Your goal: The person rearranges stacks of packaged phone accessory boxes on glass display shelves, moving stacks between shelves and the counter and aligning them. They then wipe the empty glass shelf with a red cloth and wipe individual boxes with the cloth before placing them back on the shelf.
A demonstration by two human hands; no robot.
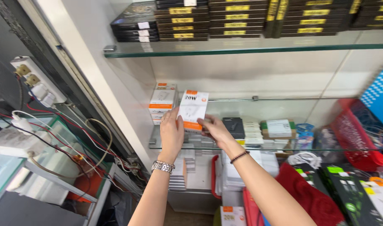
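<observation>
Both my hands hold one small white box with an orange band [193, 108], raised upright over a glass shelf [283, 149]. My left hand [171, 134], with a metal watch on its wrist, grips the box's left side. My right hand [216, 130], with a dark bead bracelet on its wrist, grips the lower right corner. Just left of the held box stands a stack of similar white and orange boxes [162, 101] against the white side wall.
Stacks of black and gold boxes [237, 19] fill the upper glass shelf [225, 51]. A red basket [359, 134] sits at the right. Small boxes [277, 128] lie on the middle shelf. A power strip with tangled cables [34, 83] hangs at the left.
</observation>
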